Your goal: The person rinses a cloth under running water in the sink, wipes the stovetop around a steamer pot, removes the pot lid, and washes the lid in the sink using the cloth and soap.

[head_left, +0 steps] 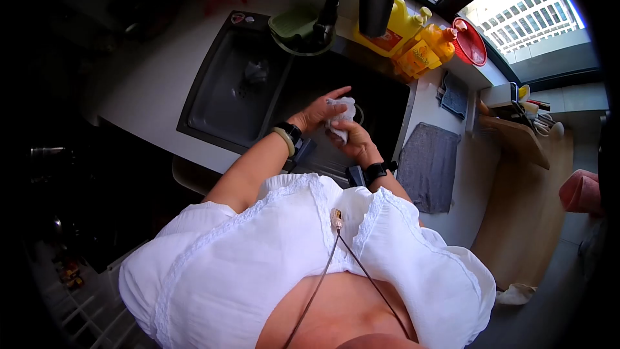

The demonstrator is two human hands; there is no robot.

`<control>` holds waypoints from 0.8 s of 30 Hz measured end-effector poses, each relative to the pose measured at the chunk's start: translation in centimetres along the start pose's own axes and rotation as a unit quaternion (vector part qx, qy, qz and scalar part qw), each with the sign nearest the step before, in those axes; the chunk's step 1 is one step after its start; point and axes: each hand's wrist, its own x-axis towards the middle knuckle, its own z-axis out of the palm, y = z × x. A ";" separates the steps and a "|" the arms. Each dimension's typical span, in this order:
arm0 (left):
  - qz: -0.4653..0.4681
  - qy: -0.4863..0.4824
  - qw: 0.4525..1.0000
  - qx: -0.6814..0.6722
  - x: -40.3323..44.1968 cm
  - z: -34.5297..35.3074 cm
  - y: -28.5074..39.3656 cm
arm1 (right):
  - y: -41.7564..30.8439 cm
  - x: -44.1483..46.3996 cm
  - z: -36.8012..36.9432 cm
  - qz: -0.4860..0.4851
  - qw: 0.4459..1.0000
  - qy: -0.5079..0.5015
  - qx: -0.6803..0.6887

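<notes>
A crumpled white cloth (341, 118) is between my two hands above the right basin of the dark double sink (205, 63). My left hand (318, 112) presses on it from the left, thumb against the cloth and a finger stretched out toward the upper right. Below and to the right, my right hand (354, 140) has its fingers wrapped round the cloth's lower part. Both wrists carry black bands, and the left one also has a pale bangle. A ring-like rim shows just right of the cloth, partly hidden.
Behind the sink stand a yellow jug (395, 26), an orange bottle (423, 53) and a red basket (470, 42). A green container (296, 26) sits near the black faucet. Grey cloths (431, 161) and wooden boards (516, 139) lie at the right.
</notes>
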 end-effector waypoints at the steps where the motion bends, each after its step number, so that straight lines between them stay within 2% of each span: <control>1: 0.004 -0.003 1.000 -0.023 -0.3 0.9 0.7 | 0.0 -0.2 0.8 -0.003 1.000 -0.004 0.017; 4: -0.024 -0.011 1.000 -0.008 0.2 0.5 0.7 | -0.4 0.4 0.0 0.055 0.998 -0.004 0.015; 5: -0.026 0.033 0.999 0.009 0.3 0.8 0.6 | -0.5 0.5 0.0 0.066 0.998 0.021 -0.003; 8: -0.051 0.075 0.989 0.116 1.2 0.2 0.0 | -0.4 0.9 -0.7 0.097 0.992 0.035 -0.068; 11: -0.044 0.104 0.971 0.209 2.1 -0.1 -1.1 | 0.9 1.7 -0.4 0.042 0.981 0.129 -0.140; 14: -0.009 0.145 0.930 0.336 2.6 0.4 -1.7 | 1.2 2.5 -1.1 -0.002 0.950 0.083 -0.301; 17: 0.041 0.188 0.869 0.457 3.1 0.6 -2.5 | 1.8 3.8 -1.6 -0.057 0.819 0.134 -0.556; 20: 0.048 0.236 0.837 0.492 3.0 1.4 -2.5 | 3.6 6.3 -4.9 -0.302 0.672 0.125 -0.665; 24: 0.030 0.272 0.818 0.505 3.4 1.3 -2.9 | 3.6 5.7 -4.0 -0.176 0.676 0.215 -0.683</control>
